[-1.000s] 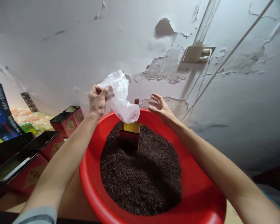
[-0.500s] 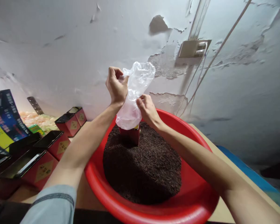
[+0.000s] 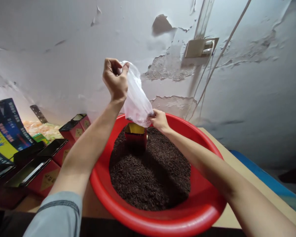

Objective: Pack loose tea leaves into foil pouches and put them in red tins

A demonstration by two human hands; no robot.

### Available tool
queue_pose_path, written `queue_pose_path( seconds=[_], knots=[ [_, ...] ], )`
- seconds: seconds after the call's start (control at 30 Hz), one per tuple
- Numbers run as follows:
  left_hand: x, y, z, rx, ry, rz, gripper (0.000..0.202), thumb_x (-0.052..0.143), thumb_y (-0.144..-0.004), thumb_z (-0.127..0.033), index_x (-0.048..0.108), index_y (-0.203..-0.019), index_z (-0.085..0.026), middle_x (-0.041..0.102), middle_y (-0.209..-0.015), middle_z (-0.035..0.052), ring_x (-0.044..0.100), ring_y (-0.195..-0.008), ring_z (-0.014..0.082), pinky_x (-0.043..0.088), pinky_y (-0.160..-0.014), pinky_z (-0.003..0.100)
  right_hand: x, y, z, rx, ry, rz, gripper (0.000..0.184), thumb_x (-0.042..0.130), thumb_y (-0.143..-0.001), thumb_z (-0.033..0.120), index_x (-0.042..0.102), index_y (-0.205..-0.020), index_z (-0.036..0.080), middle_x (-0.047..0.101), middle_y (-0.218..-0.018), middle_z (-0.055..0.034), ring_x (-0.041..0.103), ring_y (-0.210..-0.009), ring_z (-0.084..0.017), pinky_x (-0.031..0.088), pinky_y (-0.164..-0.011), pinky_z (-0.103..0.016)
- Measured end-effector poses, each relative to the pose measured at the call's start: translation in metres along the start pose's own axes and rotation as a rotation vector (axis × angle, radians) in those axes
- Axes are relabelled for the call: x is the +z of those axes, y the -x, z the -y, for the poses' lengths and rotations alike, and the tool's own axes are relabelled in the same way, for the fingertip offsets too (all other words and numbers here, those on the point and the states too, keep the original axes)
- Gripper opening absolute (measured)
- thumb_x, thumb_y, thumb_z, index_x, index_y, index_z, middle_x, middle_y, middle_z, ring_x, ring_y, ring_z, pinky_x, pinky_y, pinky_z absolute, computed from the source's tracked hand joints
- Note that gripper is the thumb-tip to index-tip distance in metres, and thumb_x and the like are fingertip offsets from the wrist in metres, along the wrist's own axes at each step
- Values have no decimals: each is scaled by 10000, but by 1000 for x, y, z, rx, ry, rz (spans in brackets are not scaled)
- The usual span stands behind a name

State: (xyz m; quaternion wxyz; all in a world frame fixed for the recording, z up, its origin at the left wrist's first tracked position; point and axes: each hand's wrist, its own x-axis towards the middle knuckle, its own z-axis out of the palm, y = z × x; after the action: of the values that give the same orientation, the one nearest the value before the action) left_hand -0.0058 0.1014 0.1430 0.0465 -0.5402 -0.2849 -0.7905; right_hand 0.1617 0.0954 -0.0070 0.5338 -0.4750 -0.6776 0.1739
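A clear plastic bag [image 3: 137, 100] is stretched between my two hands above a red basin [image 3: 207, 204]. My left hand [image 3: 114, 80] pinches the bag's upper end, raised against the wall. My right hand [image 3: 158, 119] grips the bag's lower end just over the basin's far rim. The basin is heaped with dark loose tea leaves [image 3: 150, 174]. A small red tin [image 3: 136, 136] with a gold inside stands open in the leaves, right under the bag.
Several open red tins [image 3: 40, 176] sit in rows at the left on the table, with a dark printed box [image 3: 3, 130] and a pile of pale packets [image 3: 40, 129] behind them. A peeling white wall with a socket [image 3: 199, 47] and cables stands close behind the basin.
My left hand has lifted the bag's top higher. My right hand went from open beside the bag to gripping its lower end, and the bag is now pulled taut over the tin.
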Motion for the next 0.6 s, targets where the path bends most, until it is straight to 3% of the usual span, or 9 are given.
queue_pose_path(
  seconds=[0.13,0.27,0.33,0.43,0.5,0.6],
  knots=[
    [-20,-9,6,-4,4,199,328,826,-838,-320,544,-980,-233,516,-758,-42,664,-800,141,564,-722,241,-8,-10,-13,44,-25,115,228,652,-612,90,716,-830,117,706,-788,-13,615,-746,-164,441,-683,-264],
    [-37,-14,27,-73,-34,320,336,774,-867,-443,577,-989,-200,573,-809,-21,678,-811,151,579,-748,278,4,-20,-8,10,14,220,217,613,-642,61,730,-815,120,713,-782,-14,638,-777,-178,452,-681,-250],
    [-45,-13,37,-114,-63,352,312,740,-887,-445,579,-937,-183,597,-826,-7,679,-823,159,587,-762,298,15,-22,-3,-45,119,293,222,598,-666,41,741,-817,120,719,-790,-21,652,-787,-185,451,-684,-243],
    [-60,-6,41,-186,-111,443,305,737,-876,-437,593,-938,-175,623,-815,11,686,-840,185,597,-771,325,32,-18,3,-168,478,441,263,587,-696,3,763,-854,117,743,-853,-75,673,-839,-215,447,-732,-272],
    [-76,0,40,-244,-115,571,380,747,-856,-476,607,-1052,-182,660,-857,30,700,-894,211,603,-794,353,39,-13,4,-201,680,510,256,605,-692,-10,767,-853,104,747,-891,-139,677,-876,-258,443,-767,-317],
    [-106,10,45,-382,-73,875,597,773,-806,-538,573,-1265,-212,715,-1017,78,708,-978,237,605,-833,395,38,-10,4,-172,755,535,226,629,-686,1,764,-844,91,738,-914,-192,673,-882,-296,434,-766,-355]
  ],
)
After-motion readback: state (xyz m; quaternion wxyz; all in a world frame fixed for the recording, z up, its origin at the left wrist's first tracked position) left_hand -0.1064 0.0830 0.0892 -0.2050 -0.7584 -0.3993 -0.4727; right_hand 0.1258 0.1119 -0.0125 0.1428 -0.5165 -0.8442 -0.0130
